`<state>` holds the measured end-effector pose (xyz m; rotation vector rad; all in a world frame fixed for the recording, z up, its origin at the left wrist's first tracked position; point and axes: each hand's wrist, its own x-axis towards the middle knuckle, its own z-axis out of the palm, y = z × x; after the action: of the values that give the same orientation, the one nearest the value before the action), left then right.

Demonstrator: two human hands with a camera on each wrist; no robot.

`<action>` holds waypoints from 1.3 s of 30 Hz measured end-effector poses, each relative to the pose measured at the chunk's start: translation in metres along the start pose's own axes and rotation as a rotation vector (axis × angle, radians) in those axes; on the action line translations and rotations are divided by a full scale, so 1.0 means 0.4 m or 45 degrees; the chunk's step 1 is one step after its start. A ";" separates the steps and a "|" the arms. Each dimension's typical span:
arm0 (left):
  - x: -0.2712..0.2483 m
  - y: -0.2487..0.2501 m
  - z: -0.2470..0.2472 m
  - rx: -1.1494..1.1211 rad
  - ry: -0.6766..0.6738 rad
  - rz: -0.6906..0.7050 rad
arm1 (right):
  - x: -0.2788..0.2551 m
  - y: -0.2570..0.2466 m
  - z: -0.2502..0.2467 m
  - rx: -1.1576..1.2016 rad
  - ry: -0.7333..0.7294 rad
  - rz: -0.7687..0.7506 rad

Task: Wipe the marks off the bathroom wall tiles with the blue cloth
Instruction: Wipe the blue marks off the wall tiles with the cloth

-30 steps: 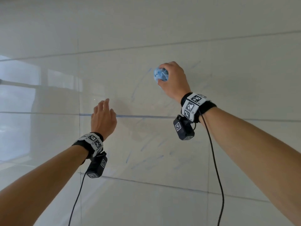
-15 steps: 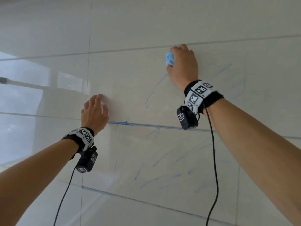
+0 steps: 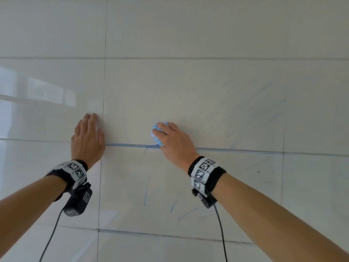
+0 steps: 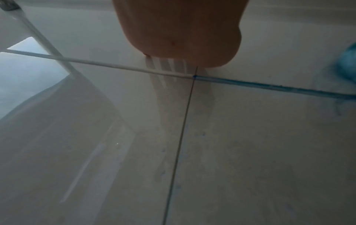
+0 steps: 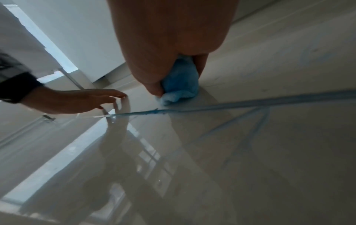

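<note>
Right hand (image 3: pixel 175 142) dropped, blue cloth (image 3: pixel 156 136) just above grout line (image 3: pixel 130 145).

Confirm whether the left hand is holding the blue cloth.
No: the left hand rests flat on the tile; the right hand grips the blue cloth.

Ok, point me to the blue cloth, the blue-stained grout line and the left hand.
blue cloth (image 5: pixel 181 79): right wrist view, bunched middle below the gripping fingers.
blue-stained grout line (image 3: pixel 130 145): head view, stretch between the two hands.
left hand (image 3: pixel 87 140): head view, back of the hand, flat on the wall.
</note>
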<state>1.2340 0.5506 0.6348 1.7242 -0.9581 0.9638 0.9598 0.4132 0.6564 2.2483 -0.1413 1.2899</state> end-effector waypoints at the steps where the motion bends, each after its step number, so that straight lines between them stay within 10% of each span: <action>1: 0.000 -0.015 -0.001 -0.004 0.000 0.032 | 0.012 0.006 -0.009 -0.024 0.020 -0.017; 11: -0.006 -0.153 0.007 -0.098 -0.024 0.118 | 0.280 0.124 -0.086 -0.109 0.475 0.499; 20: -0.073 -0.193 -0.001 -0.141 -0.094 0.214 | 0.127 -0.235 0.249 -0.010 0.108 -0.180; 26: -0.085 -0.235 -0.015 -0.096 -0.290 0.226 | 0.205 -0.362 0.248 0.125 -0.039 0.067; 34: -0.097 -0.244 0.002 -0.107 -0.272 0.219 | 0.233 -0.434 0.274 -0.222 -0.291 -0.166; 39: -0.126 -0.228 0.012 -0.085 -0.196 0.137 | 0.199 -0.367 0.274 -0.246 -0.115 -0.201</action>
<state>1.2972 0.5813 0.5577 1.7237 -1.1802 0.8671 1.1378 0.4968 0.6202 2.1079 -0.1131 1.0468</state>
